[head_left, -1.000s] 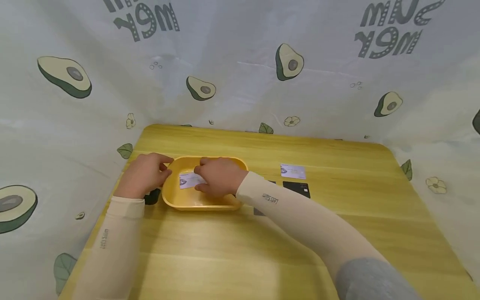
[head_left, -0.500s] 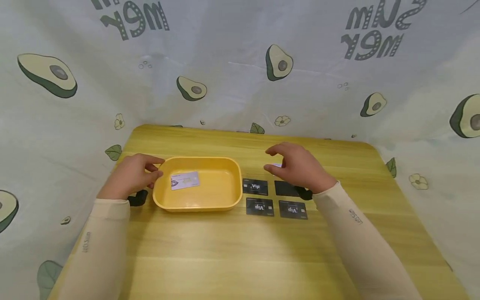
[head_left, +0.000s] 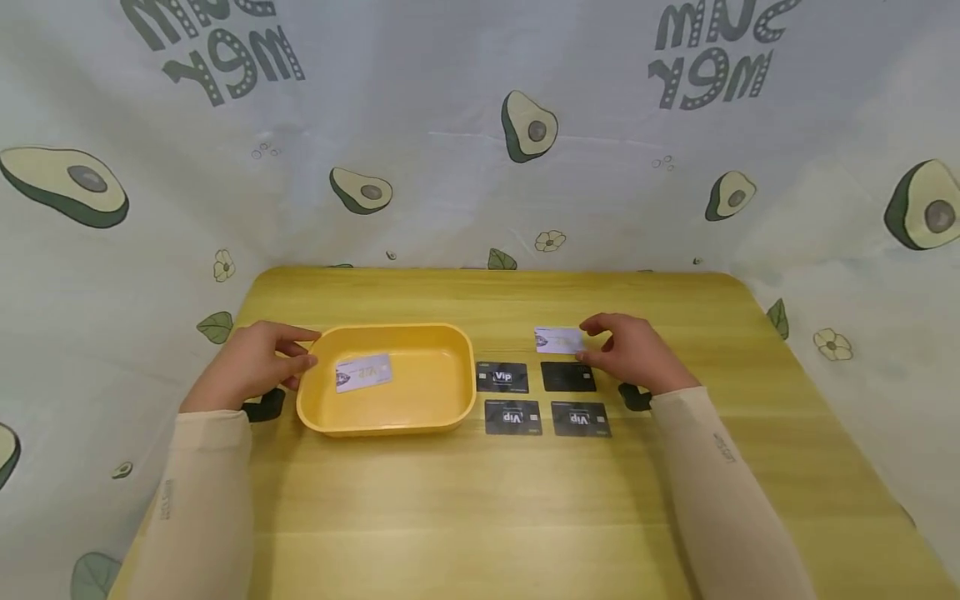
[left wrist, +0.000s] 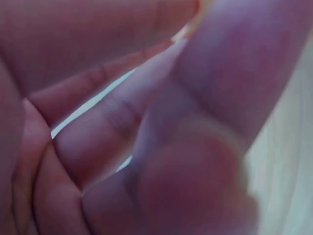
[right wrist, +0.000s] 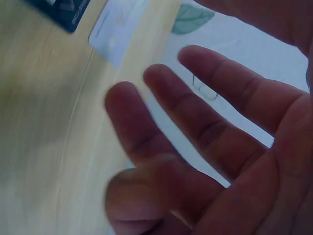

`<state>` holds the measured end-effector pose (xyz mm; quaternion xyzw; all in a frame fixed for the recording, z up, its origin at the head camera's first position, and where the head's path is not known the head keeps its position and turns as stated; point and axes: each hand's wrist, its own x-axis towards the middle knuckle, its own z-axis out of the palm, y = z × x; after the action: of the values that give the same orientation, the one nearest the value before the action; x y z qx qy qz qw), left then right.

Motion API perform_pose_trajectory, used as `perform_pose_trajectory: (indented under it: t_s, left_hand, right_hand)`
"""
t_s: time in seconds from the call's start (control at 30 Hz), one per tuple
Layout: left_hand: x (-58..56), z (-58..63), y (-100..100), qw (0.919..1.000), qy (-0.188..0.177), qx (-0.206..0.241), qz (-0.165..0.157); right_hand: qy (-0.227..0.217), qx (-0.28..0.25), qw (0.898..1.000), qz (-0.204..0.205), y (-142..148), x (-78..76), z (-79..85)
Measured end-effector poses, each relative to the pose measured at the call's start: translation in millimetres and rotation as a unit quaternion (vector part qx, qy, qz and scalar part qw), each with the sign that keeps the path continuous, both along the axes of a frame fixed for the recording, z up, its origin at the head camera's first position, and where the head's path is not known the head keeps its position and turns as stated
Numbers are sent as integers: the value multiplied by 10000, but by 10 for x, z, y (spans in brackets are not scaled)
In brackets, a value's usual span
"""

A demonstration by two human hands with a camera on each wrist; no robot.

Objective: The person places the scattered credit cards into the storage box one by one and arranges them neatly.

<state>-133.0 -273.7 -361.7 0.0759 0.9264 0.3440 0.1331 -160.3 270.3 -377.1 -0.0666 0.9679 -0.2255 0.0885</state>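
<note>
My left hand [head_left: 251,367] is at the left end of a yellow tray [head_left: 386,431], thumb and index finger pinching its rim. In the left wrist view its fingers fill the picture and hide most of the tray. Inside the tray lies a white VIP card [head_left: 363,372]. My right hand [head_left: 633,354] hovers around the right end of a second white card [head_left: 558,340] on the table; its fingers are spread with nothing between them. The right wrist view shows that white card [right wrist: 117,29] beyond the fingertips.
Right of the tray lie black cards: one [head_left: 502,377] beside the tray wall, one [head_left: 567,377] below the white card, and two more [head_left: 513,417] [head_left: 581,419] nearer me. The wooden table [head_left: 450,517] meets an avocado-patterned curtain [head_left: 450,125] behind.
My right hand has left the tray and moved right to the white card on the table. The card it was touching lies in the tray. My left hand keeps its place on the rim.
</note>
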Motion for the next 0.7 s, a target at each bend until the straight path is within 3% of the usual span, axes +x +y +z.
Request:
perform_pose_trajectory:
  t_s: [0.33, 0.7]
  left_hand:
    - [14, -39, -71, 9991, -266, 332, 45]
    - [-68, -42, -47, 9993, -204, 297, -48]
  right_hand:
    - [-131, 14, 9999, -66, 98, -94, -258]
    - [153, 234, 9996, -60, 150, -195, -307]
